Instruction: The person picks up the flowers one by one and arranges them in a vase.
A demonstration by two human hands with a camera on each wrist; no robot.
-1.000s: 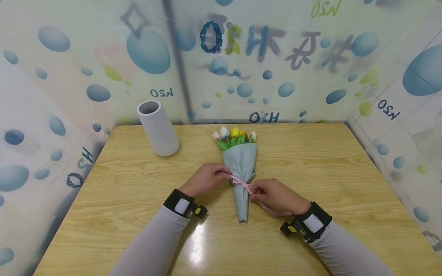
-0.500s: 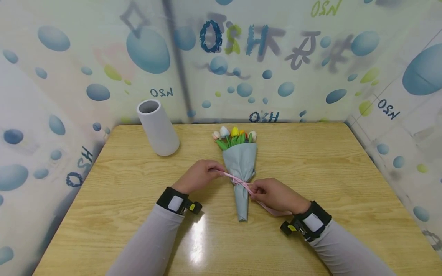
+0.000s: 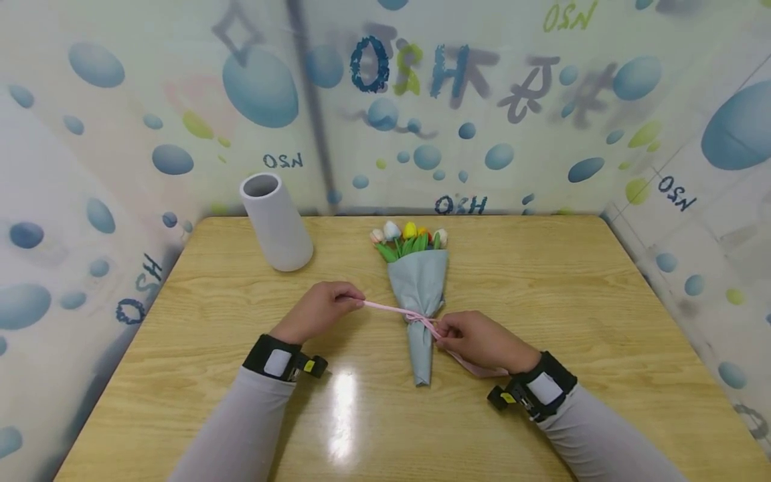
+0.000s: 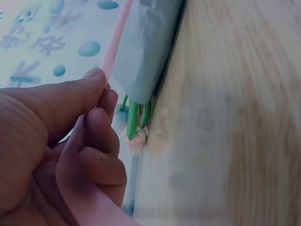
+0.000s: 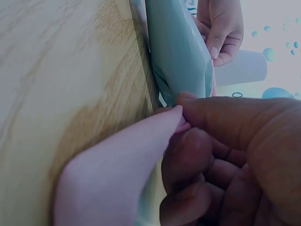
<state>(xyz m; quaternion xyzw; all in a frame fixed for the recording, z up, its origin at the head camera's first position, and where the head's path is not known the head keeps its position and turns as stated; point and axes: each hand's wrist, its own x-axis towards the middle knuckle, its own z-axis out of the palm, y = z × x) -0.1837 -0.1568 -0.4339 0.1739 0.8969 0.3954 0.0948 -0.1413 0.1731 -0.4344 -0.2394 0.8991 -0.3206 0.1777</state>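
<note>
A bouquet of tulips (image 3: 409, 231) in pale blue-green wrapping paper (image 3: 418, 278) lies on the table, blooms toward the wall. Around its narrow waist runs a pink ribbon (image 3: 385, 307), crossed or looped at the front; the exact knot is too small to tell. My left hand (image 3: 319, 309), left of the bouquet, pinches one ribbon end between thumb and fingers, and that stretch is taut. Close against the bouquet's right side, my right hand (image 3: 484, 341) pinches the other end. In the right wrist view a loose ribbon tail (image 5: 108, 174) hangs from those fingertips.
A white vase (image 3: 277, 224) stands upright at the back left of the wooden table (image 3: 572, 281). Behind the table's far edge rises a patterned wall covering (image 3: 530, 120). Each wrist wears a black strap with a small camera.
My left hand has moved left, away from the bouquet, drawing out a longer straight stretch of ribbon. The right hand and the bouquet have stayed nearly still.
</note>
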